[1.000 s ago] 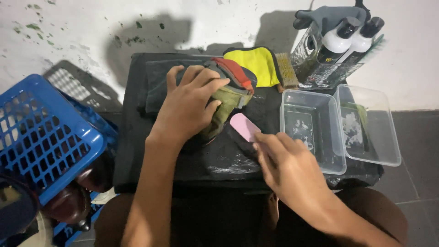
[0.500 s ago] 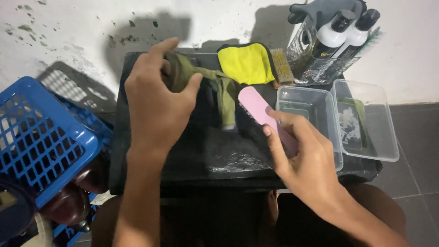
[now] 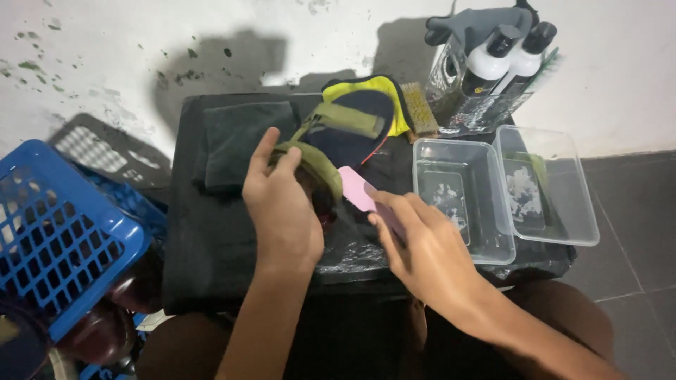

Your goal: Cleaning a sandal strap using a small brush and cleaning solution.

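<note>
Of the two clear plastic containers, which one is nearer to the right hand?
The left clear container, beside the right hand. The other container sits farther right, toward the floor tiles.

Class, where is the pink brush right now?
In the head view, the pink brush sits centre frame, held by the right hand, against the olive sandal.

A makeshift shoe-cleaning corner is suggested; a stained white wall (image 3: 127, 56), grey floor tiles (image 3: 627, 232), cleaner bottles (image 3: 503, 60), a brush (image 3: 421, 109) and a blue crate (image 3: 56, 232) are seen.
</note>
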